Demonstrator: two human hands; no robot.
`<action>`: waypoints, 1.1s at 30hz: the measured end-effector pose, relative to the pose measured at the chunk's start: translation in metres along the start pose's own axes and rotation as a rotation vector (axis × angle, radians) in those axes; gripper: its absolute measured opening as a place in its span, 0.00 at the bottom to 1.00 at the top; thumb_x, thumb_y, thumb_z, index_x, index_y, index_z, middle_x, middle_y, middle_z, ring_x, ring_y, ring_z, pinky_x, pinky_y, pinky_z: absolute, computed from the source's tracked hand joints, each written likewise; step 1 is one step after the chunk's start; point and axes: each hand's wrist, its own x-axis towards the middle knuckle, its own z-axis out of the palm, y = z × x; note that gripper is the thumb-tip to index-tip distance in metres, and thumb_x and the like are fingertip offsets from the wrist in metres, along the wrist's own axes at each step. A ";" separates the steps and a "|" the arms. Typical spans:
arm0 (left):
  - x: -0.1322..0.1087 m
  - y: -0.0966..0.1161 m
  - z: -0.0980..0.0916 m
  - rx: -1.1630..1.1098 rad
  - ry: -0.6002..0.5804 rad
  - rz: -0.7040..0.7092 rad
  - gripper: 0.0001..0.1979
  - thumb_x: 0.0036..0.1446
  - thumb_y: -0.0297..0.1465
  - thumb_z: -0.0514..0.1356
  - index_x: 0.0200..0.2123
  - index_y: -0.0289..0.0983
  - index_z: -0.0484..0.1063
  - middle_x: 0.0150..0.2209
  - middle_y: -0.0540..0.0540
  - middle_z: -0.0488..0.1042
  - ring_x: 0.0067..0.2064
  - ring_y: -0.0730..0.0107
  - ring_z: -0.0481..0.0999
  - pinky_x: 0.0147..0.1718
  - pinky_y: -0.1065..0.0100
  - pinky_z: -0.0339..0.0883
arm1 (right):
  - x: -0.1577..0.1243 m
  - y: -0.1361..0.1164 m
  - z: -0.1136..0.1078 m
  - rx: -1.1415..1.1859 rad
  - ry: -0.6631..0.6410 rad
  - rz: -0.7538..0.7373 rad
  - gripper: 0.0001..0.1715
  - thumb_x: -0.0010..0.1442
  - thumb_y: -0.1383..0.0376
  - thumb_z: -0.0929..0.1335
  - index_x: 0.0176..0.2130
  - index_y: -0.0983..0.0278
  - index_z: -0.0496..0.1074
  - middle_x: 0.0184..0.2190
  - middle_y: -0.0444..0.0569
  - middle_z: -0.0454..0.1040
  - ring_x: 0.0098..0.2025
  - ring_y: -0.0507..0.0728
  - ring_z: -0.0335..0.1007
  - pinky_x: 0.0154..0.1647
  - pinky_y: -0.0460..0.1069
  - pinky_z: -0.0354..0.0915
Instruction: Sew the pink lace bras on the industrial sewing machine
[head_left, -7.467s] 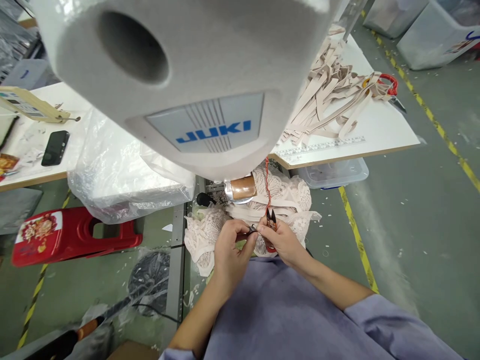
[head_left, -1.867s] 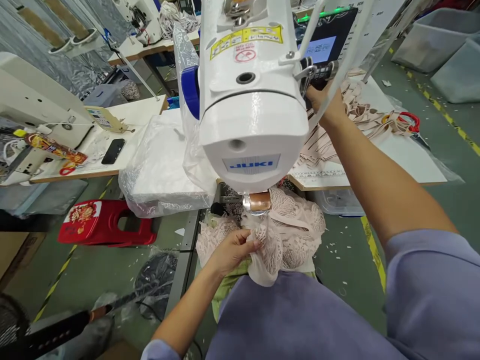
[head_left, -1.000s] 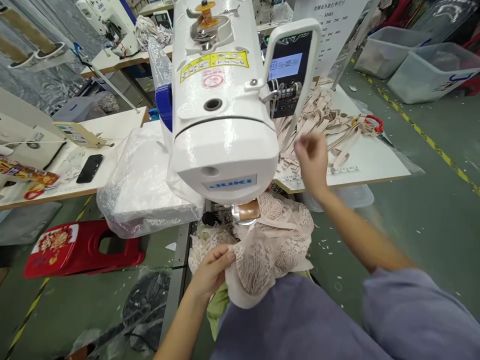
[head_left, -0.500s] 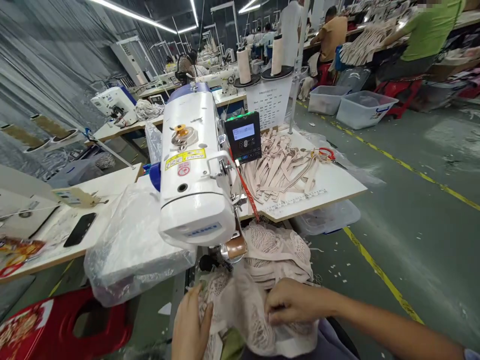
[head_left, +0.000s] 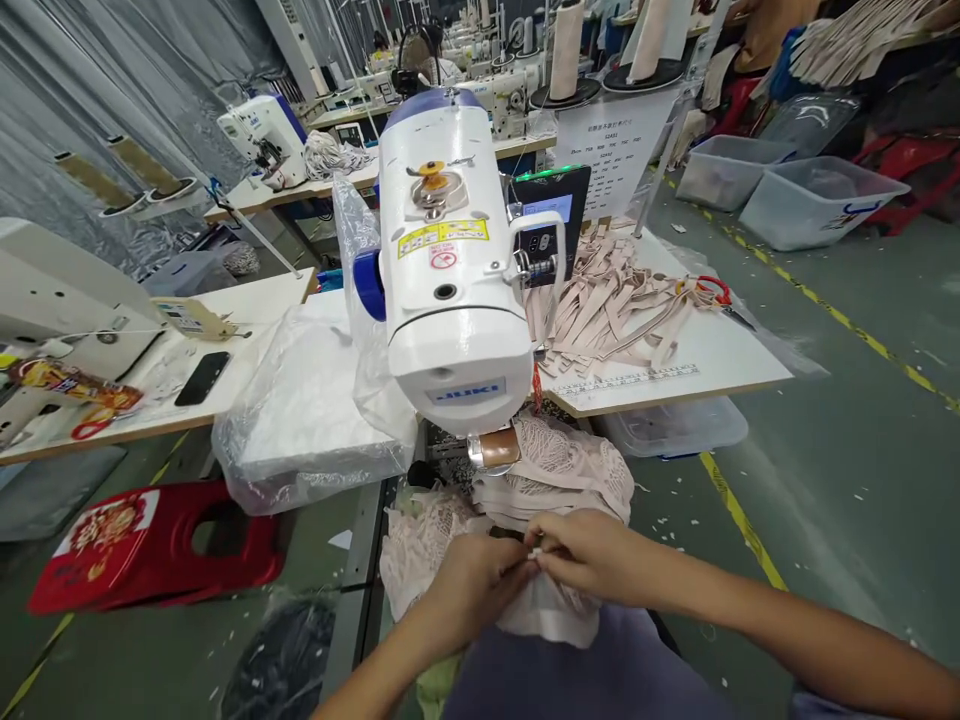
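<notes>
My left hand (head_left: 480,580) and my right hand (head_left: 577,550) meet fingertip to fingertip low in the view, both closed in a pinch. Between them they hold the edge of a beige lace bra (head_left: 551,612), which hangs down over my lap. Just beyond my fingers a stack of similar lace bras (head_left: 570,470) lies beside the needle end of the white sewing machine (head_left: 457,330). More beige lace fabric (head_left: 412,560) spreads to the left of my left hand. The exact spot being pinched is largely covered by my fingers.
Beige strips (head_left: 600,300) and red-handled scissors (head_left: 712,292) lie on the table at right. To the left are a plastic-covered tabletop (head_left: 300,400), a black phone (head_left: 202,379) and a red stool (head_left: 165,550). Clear bins (head_left: 817,205) stand on the floor.
My left hand has moved right from the lace fabric to meet my right hand at the bra's edge. The bra has shifted, and the camera view has turned left and downward.
</notes>
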 end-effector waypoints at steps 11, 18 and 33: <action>0.024 0.030 -0.096 0.063 0.266 -0.174 0.18 0.59 0.42 0.61 0.23 0.36 0.69 0.19 0.53 0.62 0.21 0.75 0.59 0.22 0.71 0.47 | 0.043 -0.004 -0.065 0.011 0.220 -0.013 0.18 0.63 0.55 0.67 0.27 0.63 0.73 0.24 0.45 0.73 0.26 0.53 0.66 0.28 0.47 0.53; 0.045 0.018 -0.113 0.001 0.387 -0.057 0.16 0.58 0.47 0.60 0.33 0.40 0.73 0.23 0.48 0.73 0.31 0.62 0.74 0.34 0.64 0.70 | 0.060 0.005 -0.081 0.111 0.163 0.049 0.22 0.61 0.48 0.67 0.26 0.61 0.73 0.23 0.45 0.70 0.26 0.55 0.65 0.29 0.48 0.58; 0.047 0.002 -0.114 0.327 0.072 -0.191 0.22 0.62 0.37 0.45 0.15 0.43 0.57 0.19 0.46 0.68 0.32 0.61 0.76 0.27 0.65 0.72 | 0.063 -0.004 -0.094 0.211 0.241 0.034 0.21 0.56 0.53 0.71 0.22 0.62 0.65 0.19 0.43 0.65 0.22 0.51 0.55 0.23 0.47 0.50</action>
